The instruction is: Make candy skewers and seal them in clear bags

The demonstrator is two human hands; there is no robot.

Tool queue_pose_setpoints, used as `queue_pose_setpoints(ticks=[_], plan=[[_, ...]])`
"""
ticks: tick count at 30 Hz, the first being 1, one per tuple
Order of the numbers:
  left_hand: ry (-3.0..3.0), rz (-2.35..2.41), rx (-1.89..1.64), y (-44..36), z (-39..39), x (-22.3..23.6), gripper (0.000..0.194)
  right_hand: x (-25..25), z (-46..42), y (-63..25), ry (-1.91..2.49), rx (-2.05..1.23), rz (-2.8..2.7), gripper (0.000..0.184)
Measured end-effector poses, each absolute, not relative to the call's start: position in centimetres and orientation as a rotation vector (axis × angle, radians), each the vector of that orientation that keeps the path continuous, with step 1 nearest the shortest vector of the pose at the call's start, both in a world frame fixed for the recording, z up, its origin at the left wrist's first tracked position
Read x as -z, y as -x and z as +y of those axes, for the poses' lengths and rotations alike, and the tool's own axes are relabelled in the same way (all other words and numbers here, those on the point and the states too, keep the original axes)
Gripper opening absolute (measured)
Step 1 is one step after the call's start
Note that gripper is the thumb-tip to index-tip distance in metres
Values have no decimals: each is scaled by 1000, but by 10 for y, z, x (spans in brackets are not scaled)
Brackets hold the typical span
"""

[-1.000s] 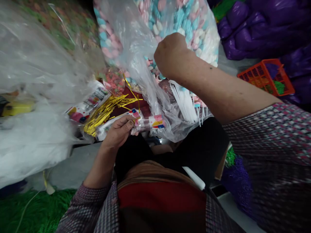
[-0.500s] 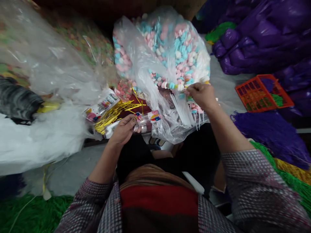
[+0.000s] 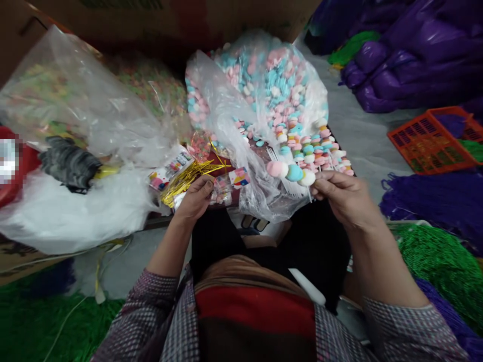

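Pinching, fingers closed, printed packet (image 3: 224,188) in left hand (image 3: 196,198) at wearer's eleven o'clock, candy stick (image 3: 295,172) in right hand (image 3: 344,197) at one. Noting pastel candies (image 3: 278,75) in clear bag (image 3: 221,98) at twelve, purple material (image 3: 453,124) in orange basket (image 3: 417,143) at two.

We see a dim, cool-toned scene under diffuse light, its source out of view. Highlights streak the clear plastic bag (image 3: 94,95) and dot the purple bags (image 3: 407,65); the white bag (image 3: 79,216) appears notably pale. Shadow dulls the cardboard box (image 3: 169,25), and the black trousers (image 3: 313,239) lose nearly all detail. We note wide-angle stretching toward the margins, as in the right sleeve (image 3: 407,322). Fine texture is soft, though the pastel sweets (image 3: 295,172) at the right hand (image 3: 341,196) remain distinct. Pixelation masks part of a red object (image 3: 30,165), far left.
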State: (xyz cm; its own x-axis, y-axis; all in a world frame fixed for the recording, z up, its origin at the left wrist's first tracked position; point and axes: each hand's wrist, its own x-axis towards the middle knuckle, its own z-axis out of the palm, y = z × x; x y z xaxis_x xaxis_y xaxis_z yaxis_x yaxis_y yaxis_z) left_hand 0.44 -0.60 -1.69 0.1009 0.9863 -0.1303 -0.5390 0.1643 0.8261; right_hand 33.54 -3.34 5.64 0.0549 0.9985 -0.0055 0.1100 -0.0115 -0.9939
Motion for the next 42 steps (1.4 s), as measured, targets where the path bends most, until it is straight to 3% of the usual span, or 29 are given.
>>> queue_pose_setpoints(ticks=[7, 18, 35, 42], plan=[[-838, 779, -1188, -3, -7, 20, 38, -52, -39, -336, 1440, -1031, -1392, 37], [-1115, 859, -1143, 4, -6, 21, 38, -63, -42, -349, 1447, -1018, -1360, 19], [-1115, 856, -1189, -2, -3, 21, 37, -60, -46, -350, 1566, -1090, -1429, 35], [-1536, 954, -988, 5, 1, 5, 23, -72, -55, -355, 1575, -821, -1692, 17]])
